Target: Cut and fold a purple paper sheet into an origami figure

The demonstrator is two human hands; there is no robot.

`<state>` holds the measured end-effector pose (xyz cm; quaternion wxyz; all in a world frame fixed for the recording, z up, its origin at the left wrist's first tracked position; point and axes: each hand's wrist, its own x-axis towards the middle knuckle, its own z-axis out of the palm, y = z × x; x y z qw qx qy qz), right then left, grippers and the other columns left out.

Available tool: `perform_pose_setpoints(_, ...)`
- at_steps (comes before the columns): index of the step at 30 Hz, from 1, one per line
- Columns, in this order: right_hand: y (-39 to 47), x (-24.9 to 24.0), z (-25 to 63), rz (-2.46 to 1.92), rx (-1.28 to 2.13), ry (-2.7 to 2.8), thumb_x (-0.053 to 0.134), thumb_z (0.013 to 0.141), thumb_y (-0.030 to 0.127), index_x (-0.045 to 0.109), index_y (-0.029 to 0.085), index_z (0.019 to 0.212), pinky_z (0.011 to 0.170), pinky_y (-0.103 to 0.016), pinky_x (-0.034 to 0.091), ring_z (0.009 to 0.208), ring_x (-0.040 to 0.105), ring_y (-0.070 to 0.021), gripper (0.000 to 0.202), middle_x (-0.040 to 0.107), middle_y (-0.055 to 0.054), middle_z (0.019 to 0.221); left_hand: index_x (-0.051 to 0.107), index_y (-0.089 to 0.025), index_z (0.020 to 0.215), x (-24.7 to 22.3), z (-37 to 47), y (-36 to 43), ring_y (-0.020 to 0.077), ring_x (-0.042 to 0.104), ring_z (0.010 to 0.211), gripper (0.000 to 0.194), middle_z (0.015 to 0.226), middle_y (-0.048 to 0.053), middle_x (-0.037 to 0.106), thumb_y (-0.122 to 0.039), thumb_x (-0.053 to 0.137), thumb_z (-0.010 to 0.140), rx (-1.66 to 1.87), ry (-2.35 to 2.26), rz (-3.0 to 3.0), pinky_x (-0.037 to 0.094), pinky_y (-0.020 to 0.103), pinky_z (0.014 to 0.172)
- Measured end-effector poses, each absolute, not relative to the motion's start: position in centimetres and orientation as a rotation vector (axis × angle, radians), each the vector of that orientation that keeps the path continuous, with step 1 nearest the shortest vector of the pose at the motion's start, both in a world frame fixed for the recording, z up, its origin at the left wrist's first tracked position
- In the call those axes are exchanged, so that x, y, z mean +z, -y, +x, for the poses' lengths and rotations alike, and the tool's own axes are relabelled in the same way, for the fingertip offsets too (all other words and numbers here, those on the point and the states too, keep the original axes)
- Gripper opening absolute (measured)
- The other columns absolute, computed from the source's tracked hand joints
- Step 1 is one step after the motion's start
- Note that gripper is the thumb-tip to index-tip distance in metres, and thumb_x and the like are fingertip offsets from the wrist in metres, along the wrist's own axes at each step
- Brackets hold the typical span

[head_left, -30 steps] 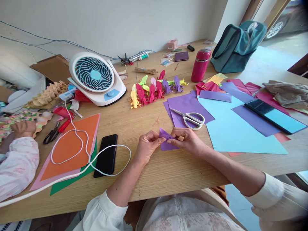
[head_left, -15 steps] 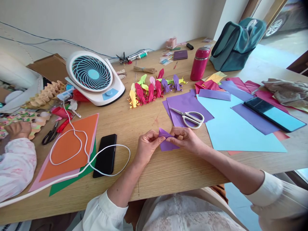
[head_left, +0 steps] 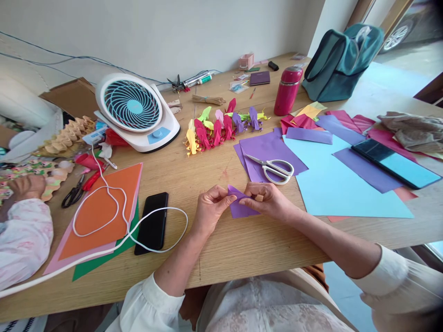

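Between my two hands is a small piece of purple paper (head_left: 236,192), partly folded or curled, pinched from both sides. My left hand (head_left: 213,207) grips its left edge between thumb and fingers. My right hand (head_left: 266,199) pinches its right side, and the fingers hide part of it. Below the fingertips a flat purple piece (head_left: 241,210) shows near the table top; whether it joins the held piece I cannot tell. Just beyond my right hand, white-handled scissors (head_left: 277,170) lie on purple sheets (head_left: 263,146).
Paper flowers (head_left: 218,129) lie beyond my hands. A light blue sheet (head_left: 342,184), a tablet-like device (head_left: 391,161) and a red bottle (head_left: 288,91) are to the right. Leftward are a phone (head_left: 151,221), a white cable (head_left: 114,251), a fan (head_left: 133,103) and another person's hand (head_left: 29,186).
The thumbs are slightly further apart on the purple paper, which stays pinched in both hands. Otherwise the scene is nearly the same.
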<state>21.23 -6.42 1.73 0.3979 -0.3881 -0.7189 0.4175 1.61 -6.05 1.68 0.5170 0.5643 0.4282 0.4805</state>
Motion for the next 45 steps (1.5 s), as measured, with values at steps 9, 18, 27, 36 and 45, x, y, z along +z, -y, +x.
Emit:
perform_pose_setpoints(9,6.39,1.74,21.23,-0.944,1.037,1.852,0.065,0.091,0.046,0.059,0.016,0.069,0.055,-0.024,0.034,0.059,0.045,-0.0095,0.037,0.051,0.002,0.066,0.062,-0.017,0.057,1.62,1.58,6.04,0.0104,0.042,0.065,0.036,0.063,-0.004,0.048,-0.040,0.085,0.071,1.185,-1.020,1.319,0.034,0.026,0.066)
perform_pose_setpoints(18,6.49,1.86,21.11,-0.941,1.020,1.889,0.064,0.091,0.048,0.056,0.017,0.068,0.055,-0.025,0.033,0.060,0.043,-0.0104,0.039,0.051,0.001,0.067,0.059,-0.017,0.055,1.88,1.43,5.88,0.0105,0.042,0.064,0.039,0.062,-0.004,0.050,-0.042,0.085,0.071,1.214,-1.016,1.353,0.035,0.026,0.065)
perform_pose_setpoints(27,6.60,2.04,21.02,-0.930,1.016,1.906,0.063,0.091,0.047,0.051,0.019,0.064,0.056,-0.026,0.033,0.060,0.042,-0.0108,0.041,0.048,0.002,0.065,0.063,-0.017,0.058,2.03,1.30,5.89,0.0106,0.045,0.066,0.035,0.064,-0.003,0.052,-0.041,0.086,0.069,1.220,-1.014,1.288,0.040,0.026,0.070)
perform_pose_setpoints(36,6.63,1.86,21.03,-0.935,1.065,1.917,0.062,0.091,0.049,0.055,0.018,0.068,0.057,-0.026,0.034,0.061,0.044,-0.0113,0.040,0.050,0.001,0.068,0.061,-0.017,0.060,2.34,1.29,5.84,0.0088,0.045,0.063,0.035,0.063,-0.004,0.052,-0.037,0.090,0.063,1.203,-0.994,1.201,0.040,0.024,0.065)
perform_pose_setpoints(45,6.61,1.71,21.03,-0.931,1.059,1.932,0.062,0.091,0.049,0.057,0.018,0.069,0.057,-0.027,0.035,0.062,0.046,-0.0120,0.039,0.052,0.000,0.069,0.057,-0.017,0.059,2.54,0.95,5.71,0.0078,0.043,0.059,0.040,0.059,-0.005,0.051,-0.040,0.090,0.061,1.124,-1.015,1.168,0.038,0.023,0.060)
